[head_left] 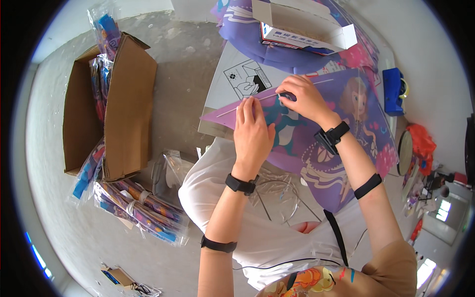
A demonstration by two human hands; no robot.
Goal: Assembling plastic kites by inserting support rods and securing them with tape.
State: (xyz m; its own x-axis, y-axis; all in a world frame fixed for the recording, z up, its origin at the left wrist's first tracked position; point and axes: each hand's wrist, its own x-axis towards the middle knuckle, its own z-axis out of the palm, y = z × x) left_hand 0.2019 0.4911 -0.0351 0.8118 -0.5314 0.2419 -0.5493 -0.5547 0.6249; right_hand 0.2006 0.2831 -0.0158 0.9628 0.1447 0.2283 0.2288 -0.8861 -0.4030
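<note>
A purple kite-like sheet [292,161], printed with a cartoon figure and pale patterns, lies across a white carton top and over my lap. A thin white rod or strip [316,81] runs along its far edge. My left hand [253,133] rests on that edge near the pointed left corner, fingers stretched out and thumb apart. Farther right along the same edge, my right hand [306,101] is closed in a pinch. A small dark thing shows between its fingers and thumb, too small to name.
Beyond the sheet, an opened white box [307,37] stands on more purple printed sheets [237,29]. A blue tape dispenser [392,91] is at right. At left stands a brown cardboard box [128,109] of packaged bundles, with more bundles [143,205] on the floor.
</note>
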